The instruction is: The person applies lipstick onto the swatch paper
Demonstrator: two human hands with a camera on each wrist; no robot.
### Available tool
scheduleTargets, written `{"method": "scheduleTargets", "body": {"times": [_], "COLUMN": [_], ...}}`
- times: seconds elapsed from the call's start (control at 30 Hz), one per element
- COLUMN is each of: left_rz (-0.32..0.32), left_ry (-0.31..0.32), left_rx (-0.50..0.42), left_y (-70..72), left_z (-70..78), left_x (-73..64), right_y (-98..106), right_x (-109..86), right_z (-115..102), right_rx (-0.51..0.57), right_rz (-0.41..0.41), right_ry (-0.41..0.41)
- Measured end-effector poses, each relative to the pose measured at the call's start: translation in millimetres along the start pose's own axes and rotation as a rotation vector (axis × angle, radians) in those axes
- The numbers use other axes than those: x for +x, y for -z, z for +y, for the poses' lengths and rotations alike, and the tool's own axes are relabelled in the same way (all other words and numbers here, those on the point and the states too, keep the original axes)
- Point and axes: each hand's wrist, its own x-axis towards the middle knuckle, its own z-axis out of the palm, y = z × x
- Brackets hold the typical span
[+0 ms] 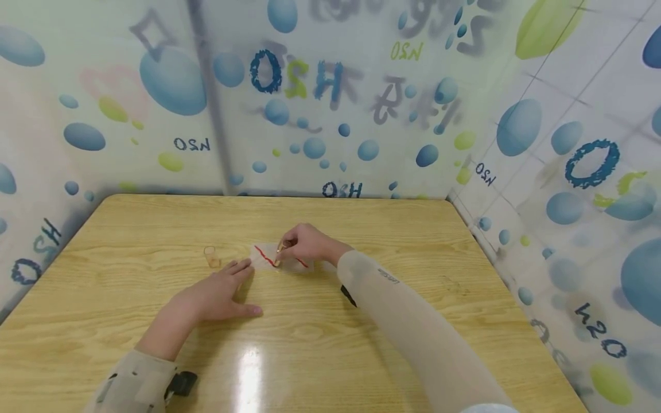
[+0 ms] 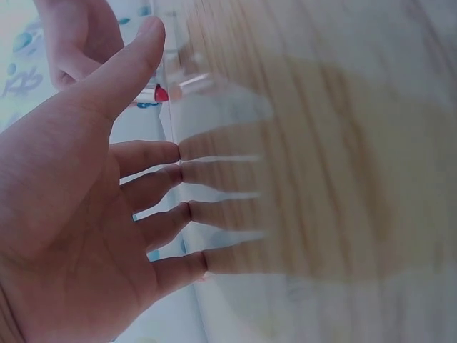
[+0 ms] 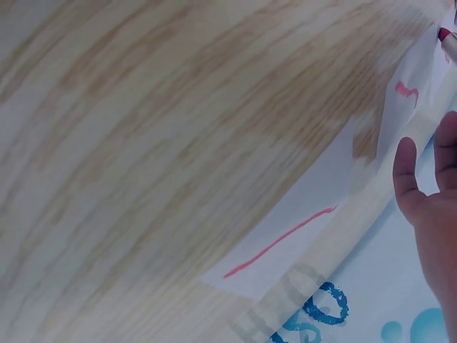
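Note:
My right hand (image 1: pixel 308 243) pinches a lipstick (image 1: pixel 279 252) with a gold-toned tube, its tip down over a small white paper strip (image 1: pixel 265 262). In the left wrist view the lipstick's red tip (image 2: pixel 161 93) shows close to the tabletop. Red marks run along the paper; one red line (image 3: pixel 278 243) stands out in the right wrist view, and the hand covers part of the strip. My left hand (image 1: pixel 217 293) lies with spread, straight fingers at the strip's left end, fingertips touching the table.
A small clear, gold-edged object (image 1: pixel 212 256) lies left of the paper, just beyond the left fingertips. The glossy wooden table (image 1: pixel 310 367) reflects the hands. Patterned walls (image 1: pixel 320 132) stand along its back and right edges.

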Motion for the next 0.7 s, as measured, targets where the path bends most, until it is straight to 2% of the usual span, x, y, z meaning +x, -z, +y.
{"method": "scheduleTargets", "body": {"times": [0.13, 0.7], "left_rz": [-0.012, -0.005], "left_ry": [0.011, 0.006], "left_rx": [-0.012, -0.002], "left_y": [2.2, 3.7], "left_z": [0.4, 5.6], "left_x": [-1.2, -8.0], "right_y": [0.3, 11.0], "right_x": [-2.7, -25.3], "right_z": [0.5, -7.3], "right_rx": [0.007, 0.164], "right_rz": [0.006, 0.026], "right_ry": [0.009, 0.022]}}
